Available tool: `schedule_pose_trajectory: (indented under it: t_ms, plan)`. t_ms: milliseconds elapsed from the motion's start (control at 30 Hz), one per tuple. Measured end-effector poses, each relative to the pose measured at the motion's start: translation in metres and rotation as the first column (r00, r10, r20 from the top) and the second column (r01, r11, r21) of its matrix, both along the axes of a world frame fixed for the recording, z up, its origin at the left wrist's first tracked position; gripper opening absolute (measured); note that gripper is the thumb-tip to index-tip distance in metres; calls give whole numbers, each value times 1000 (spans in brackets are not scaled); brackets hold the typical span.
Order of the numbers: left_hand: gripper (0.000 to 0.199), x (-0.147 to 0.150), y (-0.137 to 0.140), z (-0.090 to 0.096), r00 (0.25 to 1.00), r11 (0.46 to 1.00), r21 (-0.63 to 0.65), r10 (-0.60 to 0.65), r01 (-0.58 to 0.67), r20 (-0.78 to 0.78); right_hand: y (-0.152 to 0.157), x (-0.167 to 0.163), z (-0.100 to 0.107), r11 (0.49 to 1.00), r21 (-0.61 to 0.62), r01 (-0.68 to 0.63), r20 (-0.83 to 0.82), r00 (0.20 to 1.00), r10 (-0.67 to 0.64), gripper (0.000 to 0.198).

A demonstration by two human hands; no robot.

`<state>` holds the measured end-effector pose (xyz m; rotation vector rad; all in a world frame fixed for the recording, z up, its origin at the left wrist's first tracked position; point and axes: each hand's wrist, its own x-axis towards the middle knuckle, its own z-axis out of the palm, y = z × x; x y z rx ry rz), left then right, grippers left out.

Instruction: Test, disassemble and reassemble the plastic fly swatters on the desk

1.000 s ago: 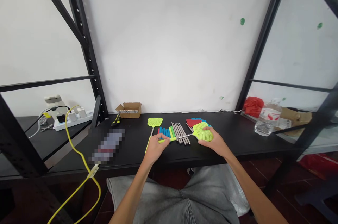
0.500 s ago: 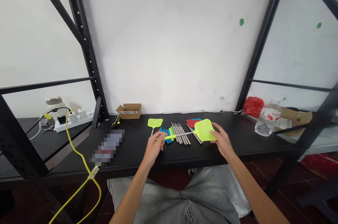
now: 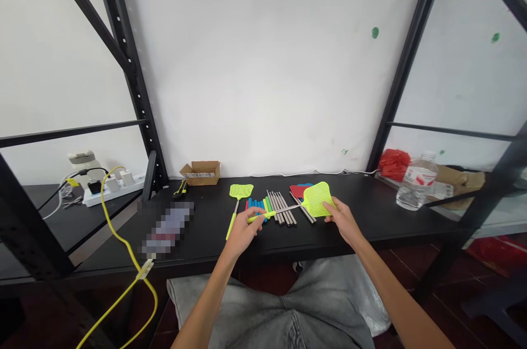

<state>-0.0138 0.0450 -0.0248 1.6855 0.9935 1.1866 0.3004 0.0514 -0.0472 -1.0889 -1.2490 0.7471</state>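
Observation:
A yellow-green fly swatter (image 3: 317, 199) with a metal rod is held across my front, above the black table. Its handle is in the closed fingers of my left hand (image 3: 246, 231). My right hand (image 3: 342, 221) pinches the right edge of its perforated head. Behind and below it lie several blue and green handles (image 3: 256, 204), plus a row of metal rods (image 3: 284, 208). Red and blue swatter heads (image 3: 299, 191) are partly hidden behind the held head. A second yellow-green fly swatter (image 3: 241, 191) rests on the table, left of the handles.
An open cardboard box (image 3: 201, 173) stands at the back left, near a black-and-yellow tool (image 3: 180, 190). A blurred flat object (image 3: 168, 228) lies at left, with a yellow cable (image 3: 123, 238). At right are a water bottle (image 3: 415, 184) and a red bag (image 3: 394, 165). Black shelf posts flank the table.
My right hand has moved slightly left and turned along the held swatter's edge, tilting its head. My left hand has shifted a little right and down, showing more of the second swatter's handle.

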Motion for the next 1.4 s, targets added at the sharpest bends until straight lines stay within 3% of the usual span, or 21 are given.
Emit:
schedule_pose_trajectory:
  t_ms: [267, 533, 800, 933, 1100, 1267, 1400]
  plan:
    - [34, -2, -3, -1, 995, 998, 52, 34, -30, -93, -4, -1, 4, 1000, 0, -12, 177, 984, 12, 42]
    - [37, -3, -2, -1, 996, 1000, 20, -3, 5, -91, -7, -1, 7, 991, -31, -131, 100, 986, 133, 39]
    - [40, -2, -1, -1, 995, 999, 26, 22, -19, -95, -8, 2, 5, 992, -62, -110, 131, 984, 117, 44]
    - [38, -1, -1, -1, 999, 999, -13, 46, -46, -8, -7, 1, 5, 991, -74, -108, 47, 993, 112, 45]
    - [35, -1, 4, -3, 986, 999, -40, 19, -13, 166, -9, -2, 8, 970, -104, -221, -106, 972, 210, 44]
    - [31, -3, 7, -4, 928, 995, -99, 50, -14, 370, -7, 0, 7, 977, -49, -210, -60, 977, 207, 41]
    - [30, -4, 7, -3, 908, 994, -109, 45, 1, 417, -7, 1, 6, 981, -44, -187, -54, 981, 185, 45]
